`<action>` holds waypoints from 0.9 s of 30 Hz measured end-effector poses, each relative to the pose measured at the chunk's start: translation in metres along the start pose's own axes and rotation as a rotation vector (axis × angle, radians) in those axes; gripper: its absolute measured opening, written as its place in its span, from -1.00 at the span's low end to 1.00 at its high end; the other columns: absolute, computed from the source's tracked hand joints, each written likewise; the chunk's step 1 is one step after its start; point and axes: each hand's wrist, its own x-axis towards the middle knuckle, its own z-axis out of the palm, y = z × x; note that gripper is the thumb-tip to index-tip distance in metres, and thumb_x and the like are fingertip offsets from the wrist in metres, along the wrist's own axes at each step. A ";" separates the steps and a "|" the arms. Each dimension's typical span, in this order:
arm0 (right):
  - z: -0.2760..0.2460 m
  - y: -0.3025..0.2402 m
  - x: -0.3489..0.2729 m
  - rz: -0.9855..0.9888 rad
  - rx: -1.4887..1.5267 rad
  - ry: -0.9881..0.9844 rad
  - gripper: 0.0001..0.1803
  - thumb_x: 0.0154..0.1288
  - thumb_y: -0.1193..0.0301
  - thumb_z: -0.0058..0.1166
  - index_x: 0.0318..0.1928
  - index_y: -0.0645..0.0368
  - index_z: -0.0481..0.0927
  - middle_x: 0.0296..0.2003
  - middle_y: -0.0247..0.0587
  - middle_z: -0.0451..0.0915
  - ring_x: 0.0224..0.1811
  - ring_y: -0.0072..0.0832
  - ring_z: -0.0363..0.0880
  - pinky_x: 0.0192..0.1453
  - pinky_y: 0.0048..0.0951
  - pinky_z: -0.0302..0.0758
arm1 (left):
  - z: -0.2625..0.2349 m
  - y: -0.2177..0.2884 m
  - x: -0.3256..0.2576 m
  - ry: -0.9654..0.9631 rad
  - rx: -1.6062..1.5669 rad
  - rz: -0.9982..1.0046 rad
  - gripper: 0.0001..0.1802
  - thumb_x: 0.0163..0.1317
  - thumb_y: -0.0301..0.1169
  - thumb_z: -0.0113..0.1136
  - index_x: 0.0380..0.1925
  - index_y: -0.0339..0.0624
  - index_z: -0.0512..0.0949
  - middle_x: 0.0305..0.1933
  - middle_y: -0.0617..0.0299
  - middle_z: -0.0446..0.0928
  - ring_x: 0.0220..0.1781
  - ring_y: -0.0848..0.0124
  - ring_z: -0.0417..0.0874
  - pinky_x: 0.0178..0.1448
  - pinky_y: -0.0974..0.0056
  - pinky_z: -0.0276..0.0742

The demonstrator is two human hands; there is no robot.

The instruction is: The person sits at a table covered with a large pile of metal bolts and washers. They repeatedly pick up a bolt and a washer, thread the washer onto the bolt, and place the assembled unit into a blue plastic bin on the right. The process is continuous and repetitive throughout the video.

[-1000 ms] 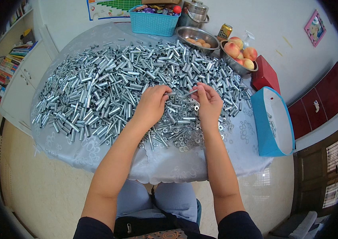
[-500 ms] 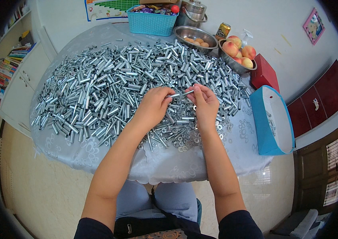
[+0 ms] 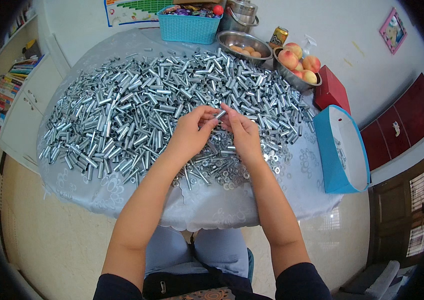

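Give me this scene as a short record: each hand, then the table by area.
Left hand: holds a small shiny silver metal cylinder
Right hand: fingers at the same cylinder, grip unclear
Table middle: heap of loose silver metal tubes, flat round metal washers nearer the person
Table right: blue box with white inside, holding metal pieces
Far side: turquoise plastic basket, round steel bowl of brown eggs
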 end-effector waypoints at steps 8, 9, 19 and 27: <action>0.001 -0.028 -0.007 -0.029 -0.153 -0.176 -0.41 0.45 0.05 -0.45 0.11 0.27 0.44 0.06 -0.15 0.47 0.14 -0.47 0.34 0.27 -0.45 0.17 | 0.000 0.010 0.000 -0.164 -0.441 -0.220 -0.68 0.15 -0.48 0.20 -0.10 -0.34 0.43 -0.31 0.17 0.59 -0.33 0.54 0.57 -0.21 0.46 0.47; 0.000 -0.027 -0.006 -0.054 -0.176 -0.209 -0.39 0.45 0.04 -0.47 0.11 0.27 0.44 0.07 -0.15 0.46 0.15 -0.45 0.34 0.28 -0.44 0.17 | -0.002 0.010 0.001 -0.208 -0.458 -0.258 -0.67 0.15 -0.47 0.20 -0.08 -0.32 0.43 -0.30 0.20 0.59 -0.32 0.55 0.57 -0.20 0.47 0.46; -0.003 -0.022 -0.002 0.001 -0.138 -0.126 -0.53 0.42 0.16 -0.23 0.02 0.31 0.48 -0.09 -0.15 0.55 -0.03 -0.49 0.49 0.06 -0.49 0.38 | -0.009 0.018 0.005 -0.085 -0.553 -0.440 -0.71 0.27 -0.33 0.08 -0.11 -0.31 0.48 -0.26 0.21 0.58 -0.25 0.50 0.63 -0.21 0.46 0.55; -0.013 -0.017 0.002 0.117 -0.125 -0.075 -0.77 0.21 0.49 0.12 -0.15 0.36 0.53 -0.34 -0.21 0.60 -0.38 -0.61 0.55 -0.28 -0.66 0.48 | -0.010 0.008 0.005 -0.101 -0.424 -0.360 -0.69 0.29 -0.29 0.05 -0.14 -0.33 0.52 -0.32 0.25 0.60 -0.44 0.62 0.51 -0.37 0.54 0.42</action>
